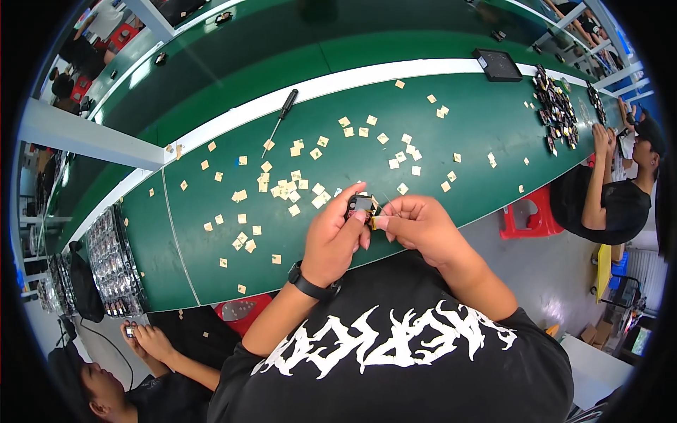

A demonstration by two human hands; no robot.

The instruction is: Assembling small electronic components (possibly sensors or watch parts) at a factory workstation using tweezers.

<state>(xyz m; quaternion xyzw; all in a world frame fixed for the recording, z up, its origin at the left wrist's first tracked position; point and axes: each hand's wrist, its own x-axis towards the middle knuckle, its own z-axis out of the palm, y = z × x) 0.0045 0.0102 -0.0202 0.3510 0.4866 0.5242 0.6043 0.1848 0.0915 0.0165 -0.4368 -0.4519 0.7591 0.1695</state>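
- Holding a small black electronic unit (361, 203) over the near edge of a green workbench (479, 190), the wearer's left hand (335, 236) is closed around its side, thumb across the front; a grey rectangular face shows.
- The right hand (423, 229) meets the unit from the other side, thumb and forefinger pinched together on a small yellow tab (375, 222) at its lower edge. Whether the tab is fastened to the unit or loose is too small to tell.
- Work on this one unit looks under way and unfinished, since both hands are engaged with it; what is left seems to lie at the yellow tab.
- Dozens of pale square pieces (276, 259) lie scattered across the bench, mostly singly, with a loose cluster left of the hands.
- Beyond them a black-handled screwdriver (286, 106) rests near the white rail, touched by neither hand.
- At the bench's right end sits a heap of small dark units (555, 109), with a black tray (498, 65) near it; at the left end, rows of packed units (111, 264). Which of these are finished cannot be told.
- A co-worker's hands (151, 342), lower left, hold another small item.
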